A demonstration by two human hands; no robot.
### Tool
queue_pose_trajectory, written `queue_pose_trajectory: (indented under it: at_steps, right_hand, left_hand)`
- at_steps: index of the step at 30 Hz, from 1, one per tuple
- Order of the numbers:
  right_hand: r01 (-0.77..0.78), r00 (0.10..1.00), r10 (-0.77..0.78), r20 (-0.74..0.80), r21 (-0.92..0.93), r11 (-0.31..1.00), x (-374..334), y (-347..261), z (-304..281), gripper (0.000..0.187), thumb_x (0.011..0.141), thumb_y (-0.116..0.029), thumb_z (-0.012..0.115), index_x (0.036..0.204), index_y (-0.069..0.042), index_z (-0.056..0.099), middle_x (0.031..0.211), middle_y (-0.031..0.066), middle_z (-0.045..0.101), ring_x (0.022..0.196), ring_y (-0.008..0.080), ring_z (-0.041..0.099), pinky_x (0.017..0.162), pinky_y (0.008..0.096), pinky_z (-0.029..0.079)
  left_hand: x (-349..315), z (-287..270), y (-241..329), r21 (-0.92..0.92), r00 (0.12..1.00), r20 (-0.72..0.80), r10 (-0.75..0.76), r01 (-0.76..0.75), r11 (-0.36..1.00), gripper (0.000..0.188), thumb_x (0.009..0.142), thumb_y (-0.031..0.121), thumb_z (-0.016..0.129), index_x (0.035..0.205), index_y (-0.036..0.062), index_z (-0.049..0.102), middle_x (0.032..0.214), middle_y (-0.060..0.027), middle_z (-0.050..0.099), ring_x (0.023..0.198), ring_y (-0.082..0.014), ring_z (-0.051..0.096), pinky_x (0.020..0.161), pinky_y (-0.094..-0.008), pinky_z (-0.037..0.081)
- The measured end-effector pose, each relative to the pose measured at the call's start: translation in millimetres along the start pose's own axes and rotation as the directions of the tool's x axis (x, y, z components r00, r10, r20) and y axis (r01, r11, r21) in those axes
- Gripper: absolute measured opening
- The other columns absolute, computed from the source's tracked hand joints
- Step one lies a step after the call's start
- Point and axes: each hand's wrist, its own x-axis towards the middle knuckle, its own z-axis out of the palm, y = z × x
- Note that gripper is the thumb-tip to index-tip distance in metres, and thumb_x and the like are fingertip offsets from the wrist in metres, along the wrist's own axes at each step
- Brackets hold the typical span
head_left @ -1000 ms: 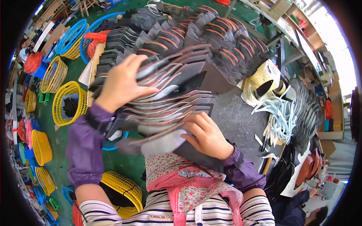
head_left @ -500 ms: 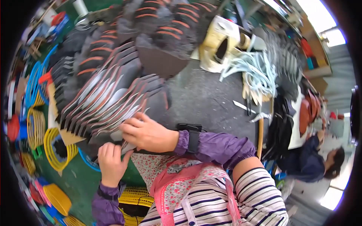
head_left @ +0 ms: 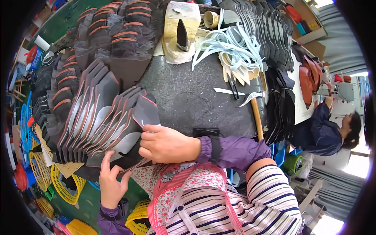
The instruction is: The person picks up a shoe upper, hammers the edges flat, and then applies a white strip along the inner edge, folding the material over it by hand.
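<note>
Rows of dark grey shoe-upper pieces [head_left: 94,113] with reddish edges and pale grey inner patches lie overlapped at the left of the bench. At their near right end is one dark piece [head_left: 131,141] with a light grey patch. My right hand [head_left: 170,145] has its fingers curled round this piece's right edge; the thumb's grip is partly hidden. At the near edge, my left hand [head_left: 112,182] has its index finger stretched onto the piece, thumb and fingers apart.
Black worktop [head_left: 176,90] lies ahead. On it are a hammer [head_left: 256,113], scissors [head_left: 234,88], pale blue strips [head_left: 239,49] and a yellowish block [head_left: 182,23]. Black pieces [head_left: 281,102] are stacked right. Yellow baskets [head_left: 66,184] stand lower left. A co-worker [head_left: 323,127] is at far right.
My view has turned, shifting the bench leftward in the picture. The near piece now lies flatter and shows its grey patch. My left hand's fingers have spread; my right hand remains at the piece.
</note>
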Motion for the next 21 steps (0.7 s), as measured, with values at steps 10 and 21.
queue_pose_trajectory:
  at_steps: [10, 21]
  right_hand:
    - [-0.265, 0.957, 0.245, 0.155, 0.129, 0.955, -57.5, -15.0, -55.0, 0.048, 0.072, -0.05, 0.071, 0.079, -0.006, 0.051, 0.067, 0.0044, 0.056, 0.065, 0.0243, 0.06, 0.065, 0.0392, 0.047]
    - [-0.52, 0.842, 0.501, 0.201, 0.049, 0.853, -138.4, 43.9, -57.5, 0.057, 0.074, -0.05, 0.076, 0.097, -0.002, 0.056, 0.09, 0.0142, 0.061, 0.083, 0.0331, 0.062, 0.068, 0.0403, 0.05]
  left_hand:
    - [22.2, 11.2, 26.5, 0.11, 0.998, -0.057, -0.028, 0.034, 0.993, 0.028, 0.077, 0.014, 0.077, 0.072, -0.0029, 0.055, 0.123, -0.0244, 0.056, 0.105, -0.0445, 0.058, 0.082, -0.0476, 0.047]
    - [79.6, 68.8, 92.0, 0.508, 0.8, 0.44, -0.408, 0.153, 0.848, 0.031, 0.078, 0.022, 0.075, 0.096, 0.0014, 0.06, 0.096, -0.0156, 0.061, 0.093, -0.0369, 0.058, 0.077, -0.0433, 0.045]
